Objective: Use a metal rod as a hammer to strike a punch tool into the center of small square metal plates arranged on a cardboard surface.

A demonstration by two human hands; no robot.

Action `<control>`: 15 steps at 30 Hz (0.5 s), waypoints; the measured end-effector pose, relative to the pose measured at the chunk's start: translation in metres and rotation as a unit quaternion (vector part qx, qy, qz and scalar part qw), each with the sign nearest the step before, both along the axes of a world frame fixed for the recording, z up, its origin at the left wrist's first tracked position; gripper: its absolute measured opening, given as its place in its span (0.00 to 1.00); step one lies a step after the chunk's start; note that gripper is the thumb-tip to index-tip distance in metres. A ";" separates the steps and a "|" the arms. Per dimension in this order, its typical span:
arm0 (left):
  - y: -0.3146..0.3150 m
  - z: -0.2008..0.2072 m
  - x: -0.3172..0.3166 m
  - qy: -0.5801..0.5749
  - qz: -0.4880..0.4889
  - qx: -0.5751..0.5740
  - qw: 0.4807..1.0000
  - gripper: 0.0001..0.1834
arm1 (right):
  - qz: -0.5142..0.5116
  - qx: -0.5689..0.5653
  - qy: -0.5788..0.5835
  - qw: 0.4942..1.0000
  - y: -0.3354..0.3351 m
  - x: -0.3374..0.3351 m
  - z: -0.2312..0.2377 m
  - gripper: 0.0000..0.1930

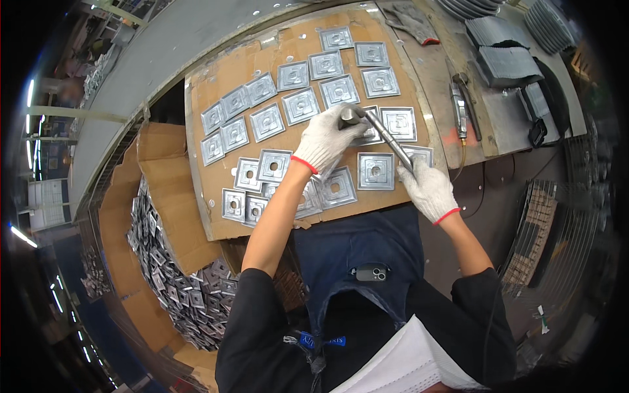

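My left hand (329, 136), in a white knit glove with a red cuff, is closed around the thick, rounded end of a hammer-like metal tool (388, 136). My right hand (429, 190), gloved the same way, grips the other end of its shaft. The tool slants above the cardboard-covered tabletop (249, 65). Square grey metal plates with raised rims lie in rough rows beneath and around it. One square plate (375, 171) sits between my hands, nearer to me. Several other plates (308, 200) overlap below my left forearm, and some have a round centre hole.
A large cardboard box (164, 196) full of similar plates stands at the left. On the right-hand bench (419, 62) lie a hose-fed air tool (460, 114), a grey glove (413, 25) and stacked metal parts (504, 59). A wire cage (557, 229) stands at the far right.
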State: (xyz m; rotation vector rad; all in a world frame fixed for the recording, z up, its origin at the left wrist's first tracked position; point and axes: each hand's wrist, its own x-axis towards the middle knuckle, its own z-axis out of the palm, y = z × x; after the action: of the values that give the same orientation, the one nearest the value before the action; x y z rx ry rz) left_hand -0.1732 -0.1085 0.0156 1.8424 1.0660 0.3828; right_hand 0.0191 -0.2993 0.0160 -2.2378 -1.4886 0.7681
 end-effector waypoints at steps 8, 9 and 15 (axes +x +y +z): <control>0.006 0.019 -0.017 -0.068 0.007 0.003 0.998 0.17 | -0.037 0.001 0.050 0.998 0.013 0.010 0.010 0.24; 0.007 0.021 -0.018 -0.062 0.002 0.011 0.998 0.18 | -0.052 0.011 0.057 0.997 0.017 0.014 0.014 0.25; 0.007 -0.002 -0.013 0.024 -0.023 0.022 0.999 0.18 | -0.119 0.076 0.057 0.988 0.008 0.056 -0.040 0.28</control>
State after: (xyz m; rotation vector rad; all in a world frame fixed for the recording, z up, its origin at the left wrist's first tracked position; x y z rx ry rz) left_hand -0.1865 -0.1014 0.0140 1.9204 1.0536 0.3382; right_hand 0.0746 -0.2912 -0.0240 -2.1674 -1.1608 0.6721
